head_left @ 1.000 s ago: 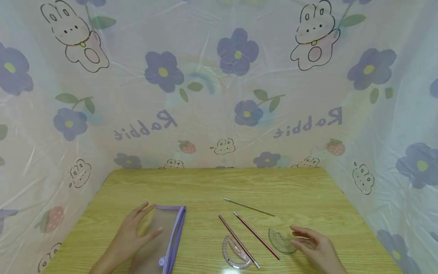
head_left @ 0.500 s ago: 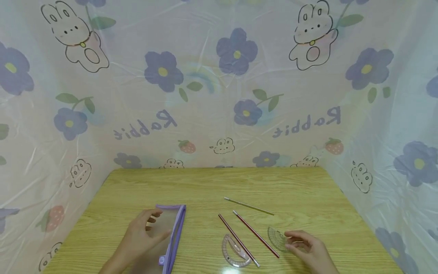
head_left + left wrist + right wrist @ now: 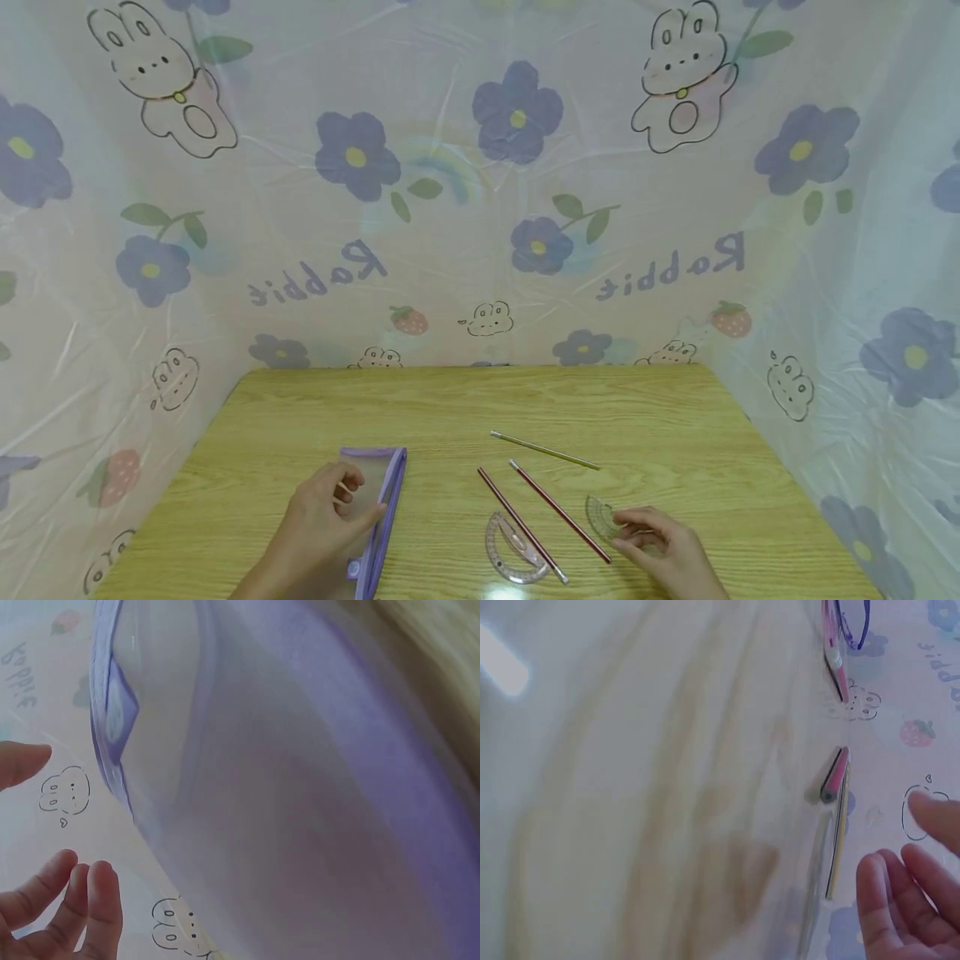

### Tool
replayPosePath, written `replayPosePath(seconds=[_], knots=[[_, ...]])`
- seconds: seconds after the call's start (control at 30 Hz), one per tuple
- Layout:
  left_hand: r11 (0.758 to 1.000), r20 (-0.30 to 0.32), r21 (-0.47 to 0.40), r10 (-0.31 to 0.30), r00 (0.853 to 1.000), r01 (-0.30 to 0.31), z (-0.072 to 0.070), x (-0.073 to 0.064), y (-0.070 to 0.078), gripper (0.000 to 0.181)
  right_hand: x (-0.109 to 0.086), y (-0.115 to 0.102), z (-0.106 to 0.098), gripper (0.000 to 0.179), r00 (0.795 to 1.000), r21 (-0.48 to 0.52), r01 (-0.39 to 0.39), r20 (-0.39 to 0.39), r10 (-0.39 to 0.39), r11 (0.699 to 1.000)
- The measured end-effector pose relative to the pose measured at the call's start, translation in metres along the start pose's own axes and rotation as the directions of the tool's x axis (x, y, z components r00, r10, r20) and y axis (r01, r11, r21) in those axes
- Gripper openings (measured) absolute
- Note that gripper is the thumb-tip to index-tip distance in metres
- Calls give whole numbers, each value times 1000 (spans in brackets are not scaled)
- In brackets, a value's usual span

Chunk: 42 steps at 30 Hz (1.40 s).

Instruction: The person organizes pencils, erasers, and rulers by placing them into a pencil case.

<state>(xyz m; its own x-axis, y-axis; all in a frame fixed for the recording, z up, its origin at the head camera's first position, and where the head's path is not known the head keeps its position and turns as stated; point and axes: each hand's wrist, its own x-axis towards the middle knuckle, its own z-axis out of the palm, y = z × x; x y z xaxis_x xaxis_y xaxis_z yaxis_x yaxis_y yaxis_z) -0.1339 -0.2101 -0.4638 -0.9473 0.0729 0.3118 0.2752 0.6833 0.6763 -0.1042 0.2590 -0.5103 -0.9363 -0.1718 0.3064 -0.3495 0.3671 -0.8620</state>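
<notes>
Head camera shows me the left hand [image 3: 322,515], thumb parted from curved fingers, over the purple-trimmed pouch [image 3: 387,525]; the right hand [image 3: 671,550], likewise parted, has the clear protractor [image 3: 599,517] at its fingertips, contact unclear.

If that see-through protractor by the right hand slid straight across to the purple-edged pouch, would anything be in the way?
Yes. Between the protractor and the pouch lie two red pencils and a pinkish protractor, crossed by one pencil. Lifting over them would probably avoid them.
</notes>
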Motion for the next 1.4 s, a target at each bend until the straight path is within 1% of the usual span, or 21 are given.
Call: replayPosePath(seconds=[0.07,0.13,0.23,0.33,0.53,0.7,0.83,0.97,1.1,1.23,1.3,1.4], knots=[[999,20,3,-37,999,37,1,0,2,38,0,2,3,31,999,4,37,-1,-37,999],[999,31,12,-53,998,53,1,0,3,38,-1,4,6,32,997,5,82,0,-82,997],[998,35,33,-51,998,49,2,0,4,36,-1,7,10,33,989,-4,146,-4,-146,989],[997,36,58,-43,998,41,4,1,4,36,0,9,13,34,983,-14,182,-12,-182,983],[995,55,82,-57,997,52,7,2,4,34,1,10,16,32,982,-47,189,-13,-190,981],[995,80,76,-74,994,68,7,3,4,33,2,7,18,31,979,-79,202,-7,-203,976],[997,105,57,-58,993,53,7,2,5,32,4,5,19,31,972,-114,232,2,-233,966],[997,121,73,-37,992,28,8,2,4,31,5,5,19,32,972,-128,237,28,-235,963],[994,138,100,-48,989,34,9,2,5,30,6,8,20,32,968,-126,252,50,-248,959],[993,150,108,-63,987,47,10,2,6,30,7,10,21,32,960,-132,280,59,-274,951],[994,148,105,-44,988,29,11,2,5,31,7,12,22,33,956,-134,291,60,-286,947],[995,144,98,-1,990,-13,12,2,5,32,7,14,23,34,950,-138,311,67,-305,940]])
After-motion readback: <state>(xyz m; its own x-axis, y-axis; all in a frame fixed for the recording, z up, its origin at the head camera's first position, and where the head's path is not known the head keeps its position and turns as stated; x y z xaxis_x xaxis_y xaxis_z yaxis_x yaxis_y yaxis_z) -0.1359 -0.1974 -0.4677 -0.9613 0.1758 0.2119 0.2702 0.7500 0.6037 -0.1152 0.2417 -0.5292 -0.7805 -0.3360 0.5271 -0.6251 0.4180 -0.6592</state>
